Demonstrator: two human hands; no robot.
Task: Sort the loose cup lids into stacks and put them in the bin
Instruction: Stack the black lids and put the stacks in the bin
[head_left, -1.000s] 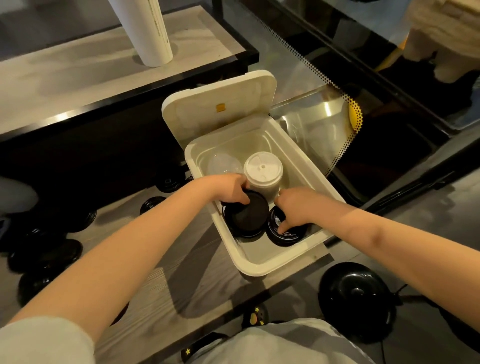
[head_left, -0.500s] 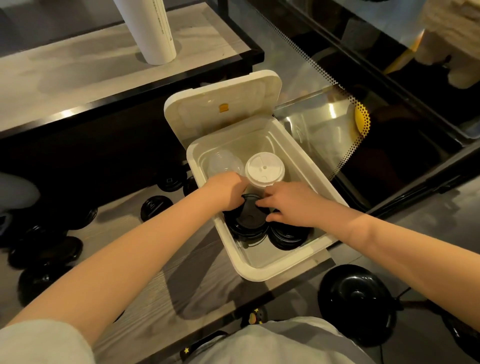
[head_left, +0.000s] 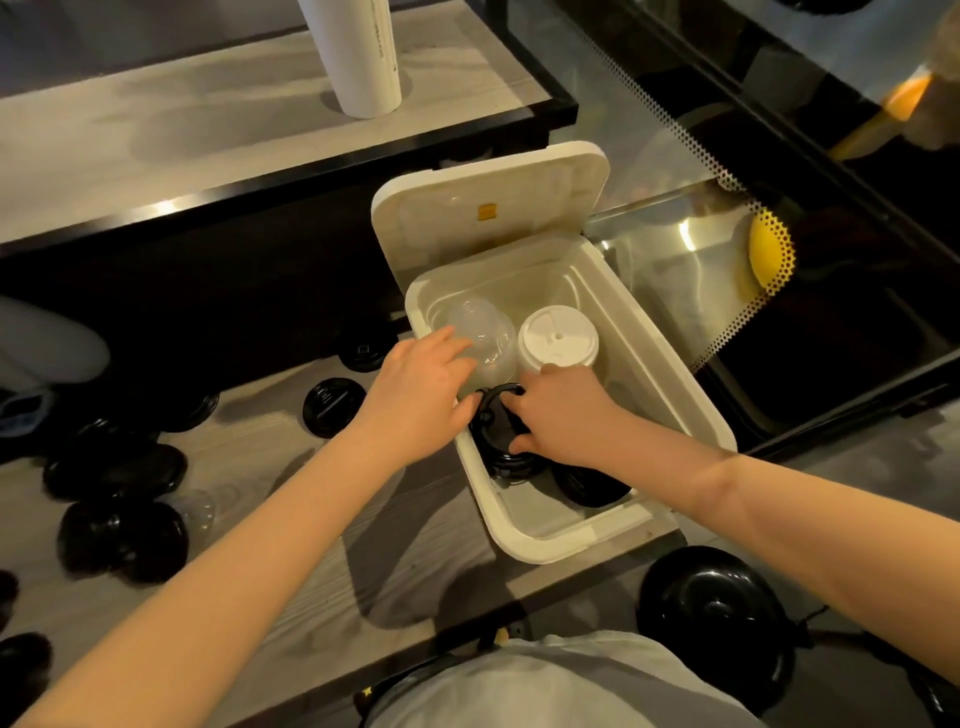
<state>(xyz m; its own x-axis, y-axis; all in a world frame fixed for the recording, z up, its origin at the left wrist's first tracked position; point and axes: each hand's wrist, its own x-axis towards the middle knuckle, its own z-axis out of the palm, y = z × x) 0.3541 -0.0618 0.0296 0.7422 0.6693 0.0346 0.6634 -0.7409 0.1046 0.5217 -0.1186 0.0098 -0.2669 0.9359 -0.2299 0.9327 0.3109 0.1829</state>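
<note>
Far left, loose round black plastic lids (head_left: 124, 467) lie scattered on the grey wood-grain table (head_left: 260, 457), so I judge the sorting far from finished. My left hand (head_left: 415, 400) reaches into the white rectangular plastic bin (head_left: 688, 400), fingers fairly straight against the stack of clear domed lids (head_left: 483, 332), thumb touching the stack of black lids (head_left: 498, 452). My right hand (head_left: 566, 421) curls fingers and thumb round that stack, seating it beside a second black stack (head_left: 587, 486). Next, I reckon: release, withdraw both hands, gather more loose lids.
</note>
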